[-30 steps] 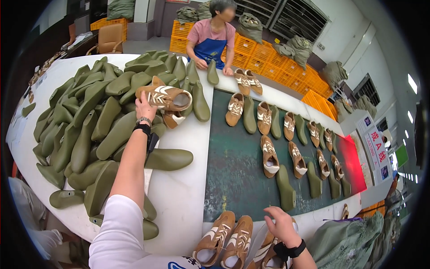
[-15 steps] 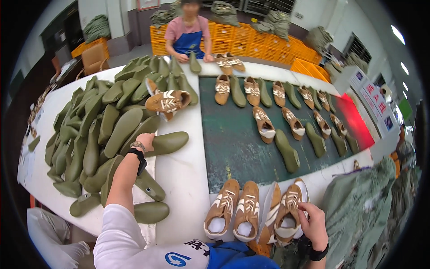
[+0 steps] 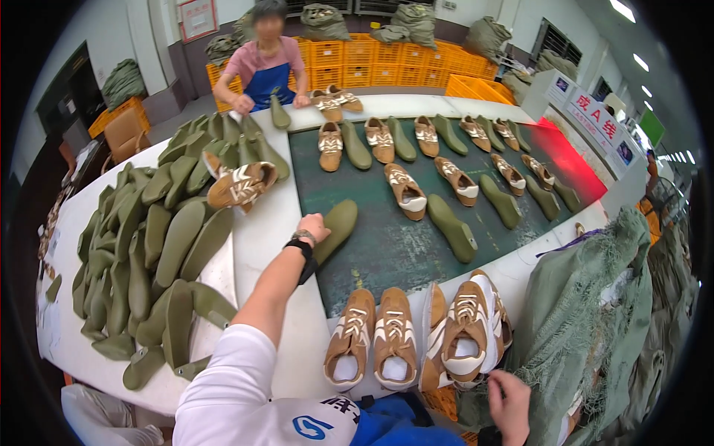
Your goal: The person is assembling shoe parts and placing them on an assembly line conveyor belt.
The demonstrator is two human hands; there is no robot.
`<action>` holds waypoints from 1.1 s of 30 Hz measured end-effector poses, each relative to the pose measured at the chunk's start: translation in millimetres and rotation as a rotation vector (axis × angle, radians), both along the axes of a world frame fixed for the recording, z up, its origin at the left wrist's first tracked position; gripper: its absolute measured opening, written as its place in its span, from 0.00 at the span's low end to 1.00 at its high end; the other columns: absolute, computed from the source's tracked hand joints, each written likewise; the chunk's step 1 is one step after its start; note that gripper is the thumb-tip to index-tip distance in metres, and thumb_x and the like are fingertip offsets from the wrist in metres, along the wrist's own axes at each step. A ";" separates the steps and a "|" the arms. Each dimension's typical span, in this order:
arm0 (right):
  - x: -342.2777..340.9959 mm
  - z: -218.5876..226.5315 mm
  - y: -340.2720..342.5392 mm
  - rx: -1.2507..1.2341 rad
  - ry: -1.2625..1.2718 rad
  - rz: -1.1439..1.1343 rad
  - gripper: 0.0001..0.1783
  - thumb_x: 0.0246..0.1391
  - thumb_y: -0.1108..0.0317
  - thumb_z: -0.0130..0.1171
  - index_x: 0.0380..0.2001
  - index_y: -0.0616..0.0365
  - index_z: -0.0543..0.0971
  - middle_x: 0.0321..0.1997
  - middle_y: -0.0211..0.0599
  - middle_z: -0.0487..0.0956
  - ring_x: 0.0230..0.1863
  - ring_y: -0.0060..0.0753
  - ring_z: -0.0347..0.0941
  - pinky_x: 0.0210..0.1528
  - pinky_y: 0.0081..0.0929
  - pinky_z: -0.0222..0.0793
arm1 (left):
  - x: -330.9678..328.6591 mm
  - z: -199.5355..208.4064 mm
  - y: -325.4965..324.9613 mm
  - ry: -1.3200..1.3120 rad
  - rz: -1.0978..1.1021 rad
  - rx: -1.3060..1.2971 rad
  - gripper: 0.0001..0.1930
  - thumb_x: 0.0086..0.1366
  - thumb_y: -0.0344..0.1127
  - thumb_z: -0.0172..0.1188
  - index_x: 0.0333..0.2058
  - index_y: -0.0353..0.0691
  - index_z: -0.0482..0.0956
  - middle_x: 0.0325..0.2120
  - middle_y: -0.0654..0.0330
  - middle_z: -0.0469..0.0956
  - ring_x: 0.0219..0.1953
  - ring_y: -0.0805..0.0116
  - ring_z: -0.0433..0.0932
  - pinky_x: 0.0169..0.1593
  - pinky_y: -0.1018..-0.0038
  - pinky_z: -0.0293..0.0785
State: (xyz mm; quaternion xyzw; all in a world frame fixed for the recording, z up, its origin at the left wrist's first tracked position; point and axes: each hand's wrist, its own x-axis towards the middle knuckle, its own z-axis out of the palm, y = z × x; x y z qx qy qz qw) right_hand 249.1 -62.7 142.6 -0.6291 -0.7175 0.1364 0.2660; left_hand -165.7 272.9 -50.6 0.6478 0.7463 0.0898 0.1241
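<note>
My left hand [image 3: 315, 227] is closed round one end of an olive-green shoe last [image 3: 341, 227], held over the left part of the dark green mat [image 3: 364, 256]. My right hand [image 3: 511, 405] is low at the near edge, just beyond the heel of a brown sneaker [image 3: 465, 327] with white stripes and laces. Its fingers are loosely bent and apart, with nothing seen in them. That sneaker rests against others on their sides. Left of it, two more brown sneakers [image 3: 359, 331] stand side by side, toes away from me, white padding inside.
A big heap of green lasts [image 3: 160, 223] covers the left of the white table [image 3: 260, 256], with brown sneakers on its right side. Sneakers and lasts stand in rows on the mat. Across the table sits a person [image 3: 268, 70] in a blue apron. A green sack [image 3: 587, 312] bulges at right.
My left hand has carried the last from beside the heap rightward onto the mat. My right hand has left the sneaker's opening and dropped toward me. The view has shifted rightward.
</note>
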 end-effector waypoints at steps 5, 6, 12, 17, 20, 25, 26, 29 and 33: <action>-8.3 -31.2 -33.3 -0.182 0.068 -0.066 0.09 0.51 0.74 0.55 0.37 0.63 0.77 0.37 0.49 0.78 0.39 0.48 0.76 0.42 0.34 0.71 | 110.5 -57.5 40.8 -0.048 -0.019 -0.166 0.18 0.55 0.36 0.51 0.46 0.40 0.73 0.43 0.44 0.75 0.47 0.49 0.75 0.49 0.61 0.72; -9.0 -42.1 -35.5 -0.138 0.072 -0.065 0.10 0.50 0.76 0.56 0.37 0.63 0.77 0.36 0.49 0.78 0.37 0.48 0.76 0.40 0.33 0.71 | 119.7 -60.8 43.0 -0.093 0.024 -0.164 0.20 0.55 0.36 0.51 0.48 0.41 0.72 0.44 0.44 0.75 0.47 0.49 0.75 0.49 0.60 0.72; -7.0 -87.2 -4.3 -0.049 -0.081 -0.144 0.25 0.41 0.69 0.65 0.45 0.56 0.73 0.49 0.43 0.70 0.39 0.45 0.74 0.36 0.32 0.73 | 150.7 -45.8 50.4 -0.752 0.113 -0.271 0.39 0.53 0.51 0.61 0.61 0.43 0.58 0.42 0.50 0.76 0.37 0.59 0.80 0.32 0.69 0.81; -11.7 -92.1 19.0 0.009 -0.154 -0.174 0.36 0.36 0.63 0.69 0.53 0.50 0.69 0.50 0.40 0.68 0.34 0.41 0.74 0.32 0.30 0.72 | 172.3 18.3 -2.1 -0.448 -0.363 -0.290 0.30 0.53 0.48 0.60 0.52 0.38 0.69 0.33 0.51 0.79 0.32 0.61 0.80 0.33 0.70 0.78; -15.6 -90.7 42.4 0.068 -0.212 -0.114 0.33 0.36 0.63 0.69 0.50 0.49 0.71 0.47 0.40 0.69 0.32 0.41 0.74 0.30 0.33 0.72 | 186.8 38.0 -58.4 -0.557 -0.676 -0.033 0.20 0.56 0.42 0.58 0.44 0.37 0.75 0.29 0.52 0.80 0.32 0.56 0.79 0.39 0.68 0.75; 0.0 -114.3 54.7 0.044 -0.259 -0.025 0.17 0.38 0.62 0.67 0.32 0.52 0.71 0.32 0.36 0.70 0.27 0.43 0.74 0.25 0.38 0.69 | 210.0 77.7 -153.6 -0.753 -0.763 -0.023 0.18 0.57 0.40 0.59 0.43 0.34 0.75 0.29 0.52 0.80 0.32 0.62 0.80 0.38 0.70 0.75; -5.9 -108.3 52.0 0.050 -0.258 -0.009 0.17 0.38 0.62 0.67 0.32 0.52 0.71 0.32 0.36 0.70 0.27 0.43 0.74 0.25 0.38 0.69 | 210.3 77.2 -168.5 -0.831 -0.713 0.008 0.18 0.56 0.41 0.59 0.42 0.34 0.75 0.28 0.52 0.80 0.31 0.60 0.80 0.37 0.69 0.75; -32.4 -79.1 35.8 0.141 -0.150 -0.075 0.15 0.38 0.63 0.68 0.29 0.54 0.74 0.31 0.34 0.71 0.26 0.43 0.73 0.25 0.34 0.69 | 215.6 96.3 -206.1 -0.813 -0.636 0.318 0.26 0.53 0.41 0.62 0.49 0.36 0.69 0.40 0.50 0.75 0.39 0.54 0.77 0.42 0.68 0.74; -54.6 -67.3 20.2 0.287 -0.055 0.072 0.15 0.39 0.66 0.68 0.31 0.56 0.76 0.32 0.36 0.72 0.25 0.37 0.73 0.25 0.28 0.69 | 220.9 122.3 -217.8 -0.736 -0.504 0.556 0.21 0.52 0.35 0.60 0.45 0.35 0.70 0.37 0.51 0.72 0.34 0.50 0.75 0.38 0.64 0.74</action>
